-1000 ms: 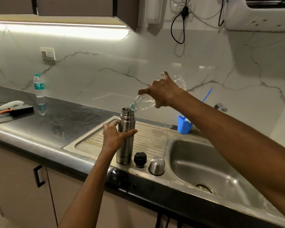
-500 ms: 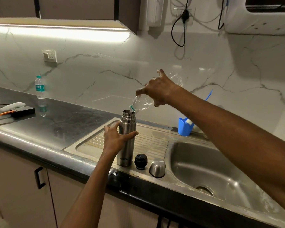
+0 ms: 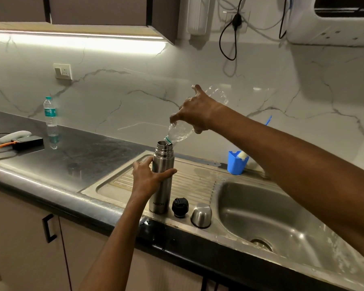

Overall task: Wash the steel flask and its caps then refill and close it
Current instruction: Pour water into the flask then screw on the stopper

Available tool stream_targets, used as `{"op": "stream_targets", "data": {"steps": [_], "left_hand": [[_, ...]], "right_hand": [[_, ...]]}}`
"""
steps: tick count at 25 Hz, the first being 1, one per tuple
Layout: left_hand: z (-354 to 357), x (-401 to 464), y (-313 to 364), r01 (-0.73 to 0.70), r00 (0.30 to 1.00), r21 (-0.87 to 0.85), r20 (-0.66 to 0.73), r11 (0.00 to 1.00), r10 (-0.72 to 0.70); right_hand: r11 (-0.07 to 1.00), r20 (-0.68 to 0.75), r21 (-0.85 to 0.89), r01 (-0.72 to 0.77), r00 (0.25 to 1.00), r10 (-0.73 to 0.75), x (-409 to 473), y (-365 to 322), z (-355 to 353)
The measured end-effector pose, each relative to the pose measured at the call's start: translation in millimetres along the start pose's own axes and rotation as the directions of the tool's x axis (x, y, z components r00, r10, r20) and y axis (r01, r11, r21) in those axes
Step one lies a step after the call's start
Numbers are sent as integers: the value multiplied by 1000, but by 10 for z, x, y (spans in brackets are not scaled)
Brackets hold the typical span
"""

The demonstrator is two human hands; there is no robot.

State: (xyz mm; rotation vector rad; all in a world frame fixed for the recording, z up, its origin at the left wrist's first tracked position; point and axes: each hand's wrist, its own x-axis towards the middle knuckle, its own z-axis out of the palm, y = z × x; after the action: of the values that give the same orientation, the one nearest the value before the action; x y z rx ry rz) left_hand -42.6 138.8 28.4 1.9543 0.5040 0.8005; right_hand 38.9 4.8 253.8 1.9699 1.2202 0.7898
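The steel flask [image 3: 161, 185] stands upright and uncapped on the ribbed drainboard [image 3: 193, 185]. My left hand [image 3: 147, 177] grips its body. My right hand [image 3: 198, 112] holds a clear plastic bottle [image 3: 180, 133] tilted steeply, its mouth resting at the flask's opening. Just right of the flask sit the black inner cap [image 3: 180, 207] and the steel outer cap [image 3: 201, 215], dome up, near the drainboard's front edge.
The sink basin [image 3: 271, 217] lies to the right. A blue cup [image 3: 236, 162] holding a brush stands behind it. On the dark counter at left are a labelled water bottle [image 3: 50, 116] and a black box [image 3: 27, 142] with an orange cable.
The plastic bottle's mouth has lowered onto the flask's opening and the bottle is tilted more steeply. My left hand stays on the flask.
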Motion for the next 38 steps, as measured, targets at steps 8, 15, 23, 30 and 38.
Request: {"op": "stream_targets", "data": {"steps": [8,15,23,30,38], "left_hand": [[-2,-32,43,9,1000,0,8,1000,-9],[-18,-66,63,19,1000,6,16,1000,-19],[-36,-93,95,10,1000,16,13,1000,-10],[-71,-134,162,33,999,36,22,999,-33],[-143,-225,295,82,996,-10,21,997,-82]], "right_hand": [[999,-10,-52,18,1000,-18,12,8,-94],[989,-29,-131,68,997,-72,27,-45,-163],[956,-78,-267,123,986,-149,84,-126,-228],[966,-98,-245,87,989,-114,55,-66,-226],[976,-83,181,-123,987,140,-148,52,63]]}}
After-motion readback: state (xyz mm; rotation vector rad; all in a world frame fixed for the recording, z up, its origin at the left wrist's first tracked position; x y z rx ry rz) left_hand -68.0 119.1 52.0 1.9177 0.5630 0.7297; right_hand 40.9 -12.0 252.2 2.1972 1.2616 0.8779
